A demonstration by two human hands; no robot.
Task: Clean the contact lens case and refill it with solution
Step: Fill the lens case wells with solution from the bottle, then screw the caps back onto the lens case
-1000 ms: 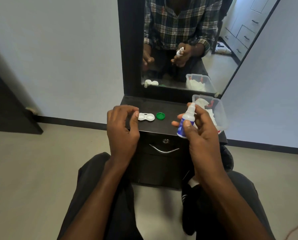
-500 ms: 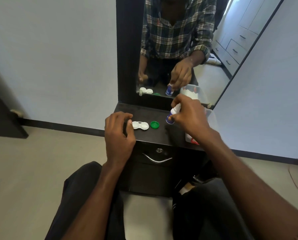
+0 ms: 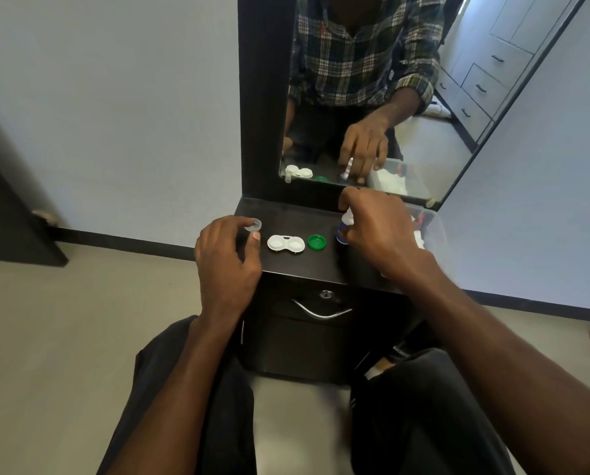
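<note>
A white two-well contact lens case (image 3: 285,243) lies open on the black dresser top (image 3: 297,214). Right of it rests a green cap (image 3: 316,242). My left hand (image 3: 226,265) pinches a small clear round cap (image 3: 253,224) between thumb and fingers, just left of the case. My right hand (image 3: 375,231) is closed around the small white-and-blue solution bottle (image 3: 345,229), which stands on the dresser top right of the green cap. Most of the bottle is hidden by my fingers.
A clear plastic box (image 3: 432,231) with white tissue and a red item sits at the right end of the dresser top. A mirror (image 3: 372,97) rises behind it. Below the top is a drawer with a curved metal handle (image 3: 321,311). My knees flank the dresser.
My right hand has carried the bottle from in front of my chest down onto the dresser top. My left hand now shows a clear cap pinched beside the case.
</note>
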